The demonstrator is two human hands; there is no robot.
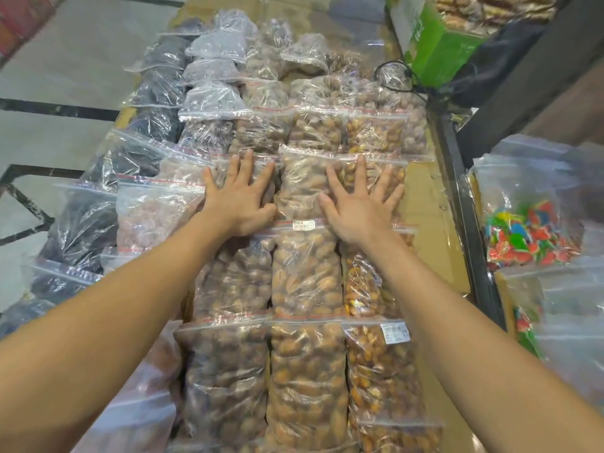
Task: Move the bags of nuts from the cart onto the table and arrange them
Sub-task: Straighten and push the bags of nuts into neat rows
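Note:
Several clear zip bags of nuts lie in overlapping rows down the cardboard-covered table (425, 204). My left hand (240, 194) lies flat with spread fingers on a bag of dark brown nuts (235, 282) in the middle row. My right hand (361, 201) presses flat across a bag of light brown nuts (305, 188) and a bag of yellow-orange nuts (366, 289). Neither hand holds anything. Bags of dark, almost black contents (157, 80) run along the left edge. No cart can be made out.
A green carton (434, 44) stands at the back right, with a black bag (490, 63) beside it. A dark metal frame (464, 197) borders the table's right side. Beyond it lie bags of coloured candy (529, 237). Tiled floor (65, 76) shows on the left.

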